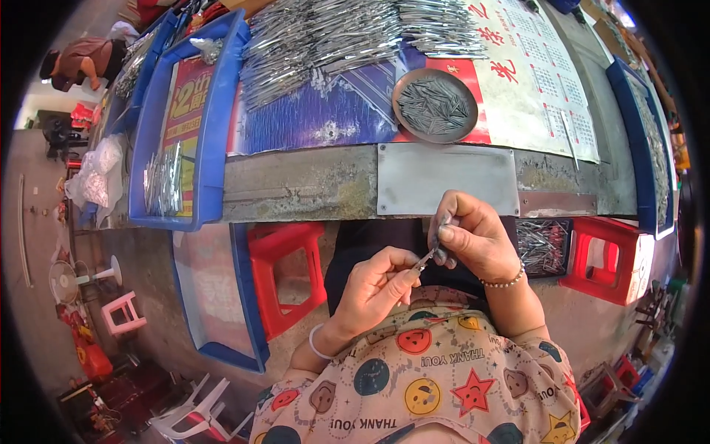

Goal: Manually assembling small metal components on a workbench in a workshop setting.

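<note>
Close in front of my body, just off the bench's near edge, my two hands meet. My left hand [381,285] is closed, pinching a small slim metal piece [424,260] between thumb and fingertips. The far end of that piece reaches the darkened fingers of my right hand [477,237], which are curled with the thumb pressed on them. What the right fingers grip is hidden. Beyond my hands, a round brown dish [400,122] on the bench holds many thin grey metal pins [436,106].
Rows of slim metal parts [318,44] cover the bench's far side. A metal plate [447,177] lies at the near edge. Blue trays [138,177] stand left and right [637,140]. Red stools [288,274] and a bin of metal parts [543,246] are below. Another person [85,63] is far left.
</note>
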Demonstrator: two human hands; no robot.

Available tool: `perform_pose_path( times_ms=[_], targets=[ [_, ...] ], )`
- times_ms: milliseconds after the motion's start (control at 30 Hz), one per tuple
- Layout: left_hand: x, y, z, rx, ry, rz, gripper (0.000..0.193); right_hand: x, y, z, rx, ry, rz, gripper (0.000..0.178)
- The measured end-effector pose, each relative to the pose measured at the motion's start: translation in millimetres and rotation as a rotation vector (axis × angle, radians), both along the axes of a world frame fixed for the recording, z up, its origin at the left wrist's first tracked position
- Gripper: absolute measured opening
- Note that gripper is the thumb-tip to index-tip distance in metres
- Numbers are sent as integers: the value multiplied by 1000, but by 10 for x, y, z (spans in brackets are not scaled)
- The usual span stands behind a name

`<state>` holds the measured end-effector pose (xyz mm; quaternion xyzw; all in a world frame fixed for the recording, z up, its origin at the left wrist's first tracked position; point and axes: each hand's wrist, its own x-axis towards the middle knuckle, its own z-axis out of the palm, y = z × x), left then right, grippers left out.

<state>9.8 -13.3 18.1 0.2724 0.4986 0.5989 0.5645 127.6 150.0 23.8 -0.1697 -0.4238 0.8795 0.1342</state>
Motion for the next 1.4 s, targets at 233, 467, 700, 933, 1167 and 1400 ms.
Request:
perform_pose_path(
  times_ms=[233, 467, 700, 933, 1167, 1400],
  targets=[
    [-98, 0, -33, 4, -62, -11, 18, -97, 8, -3, -12, -9, 7, 20],
    [-88, -66, 68, -66, 121, 70, 9, -111, -30, 193, 276, -167, 20, 14],
    [-17, -135, 47, 19, 252, 53, 12, 1, -254, 182, 486, -249, -95, 10],
    [-51, -85, 149, 119, 440, 113, 10, 37, -288, 111, 312, -129, -154, 16],
    [-107, -12, 222, 184, 997, 240, 17, -18, -233, 107, 337, -122, -178, 7],
    [-35, 21, 151, 232, 1246, 243, 23, 50, -214, -8, 335, -110, -165, 10]
  ],
)
